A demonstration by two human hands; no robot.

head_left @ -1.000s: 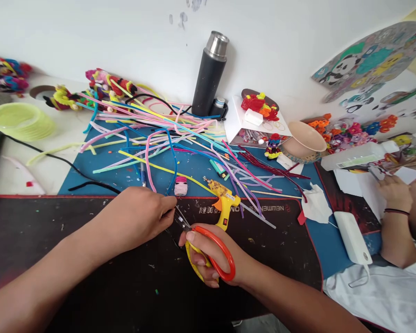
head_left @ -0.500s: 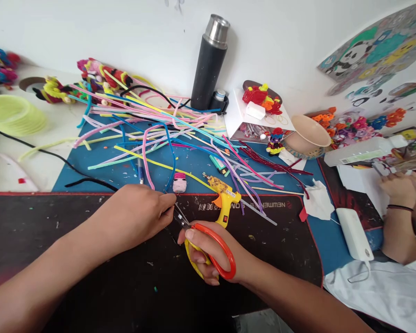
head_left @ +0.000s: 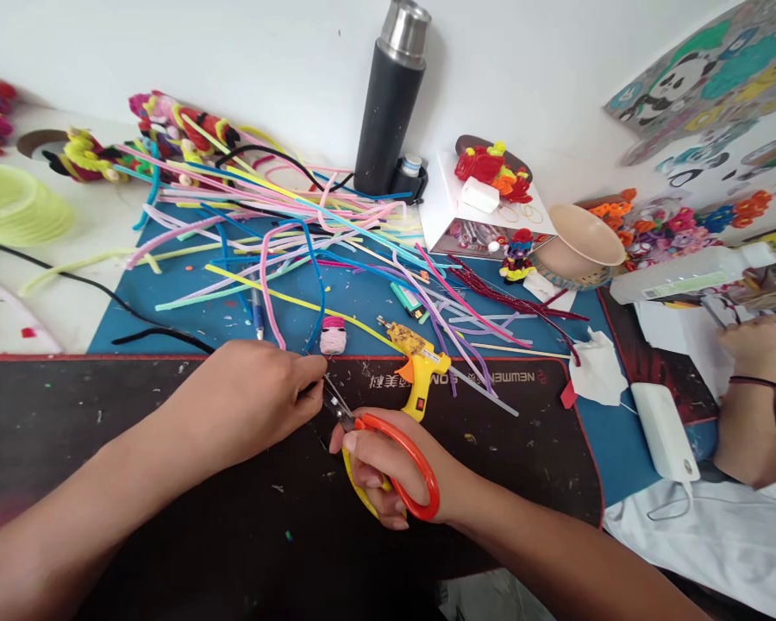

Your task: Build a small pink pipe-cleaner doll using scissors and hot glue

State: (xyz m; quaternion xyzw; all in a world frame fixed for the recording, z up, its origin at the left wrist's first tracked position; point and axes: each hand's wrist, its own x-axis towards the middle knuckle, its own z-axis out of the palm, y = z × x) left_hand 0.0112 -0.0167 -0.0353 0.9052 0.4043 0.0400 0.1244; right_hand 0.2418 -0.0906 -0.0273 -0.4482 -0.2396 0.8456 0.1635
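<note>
My right hand [head_left: 388, 466] is closed around a pair of scissors [head_left: 420, 444] with red and yellow handles. Their blades point up and left, the tips reaching the fingers of my left hand [head_left: 265, 388]. Those fingers are pinched together; whatever lies between them is hidden. Behind that hand, a black pipe cleaner [head_left: 159, 332] runs toward its knuckles. A small pink wrapped piece [head_left: 333, 335] stands just beyond the scissor tips. To the right of it lies a yellow glue gun [head_left: 420, 371], nozzle toward the upper left.
Many coloured pipe cleaners [head_left: 278, 207] are heaped across the blue mat [head_left: 362, 302]. Behind them stands a dark flask [head_left: 391, 112], near a white box [head_left: 443, 198] and a beige bowl [head_left: 582, 241]. Another person's hands [head_left: 756, 345] work at the far right, beside a white device [head_left: 663, 431].
The view has shifted slightly, so the things at the back sit a little differently. Both hands and the scissors stay almost where they were.
</note>
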